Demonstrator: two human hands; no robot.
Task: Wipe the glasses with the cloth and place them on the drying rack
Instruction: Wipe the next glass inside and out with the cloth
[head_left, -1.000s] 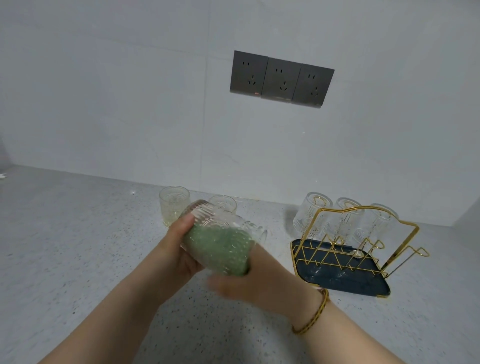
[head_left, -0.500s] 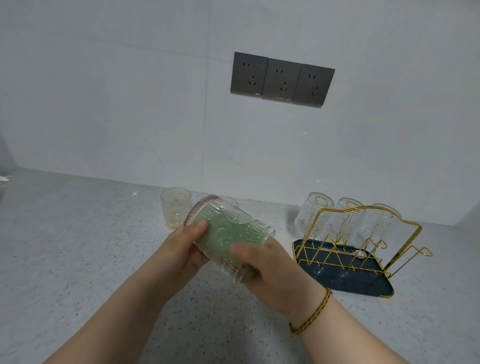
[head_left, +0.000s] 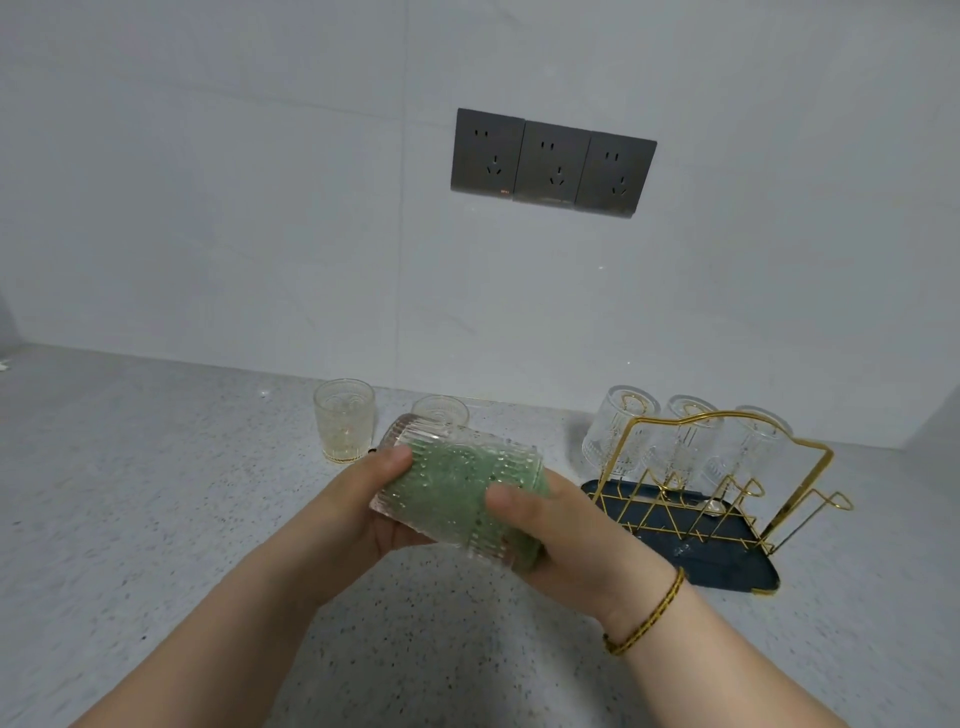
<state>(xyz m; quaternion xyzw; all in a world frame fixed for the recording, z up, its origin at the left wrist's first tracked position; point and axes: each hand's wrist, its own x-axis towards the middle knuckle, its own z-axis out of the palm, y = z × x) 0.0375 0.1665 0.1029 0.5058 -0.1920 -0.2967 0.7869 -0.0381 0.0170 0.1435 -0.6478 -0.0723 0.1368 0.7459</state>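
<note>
Speckled counter (head_left: 156, 519), two glasses (head_left: 344, 427) standing rear left. Best done by turning the tilted glass (head_left: 413, 441) against the cloth (head_left: 457, 483) packed inside, grip firm. Base end wrapped by left hand (head_left: 353, 514); cloth pinched at the mouth by right hand (head_left: 561, 535), fingers seemingly inside; rack (head_left: 727, 564) rightward.
</note>
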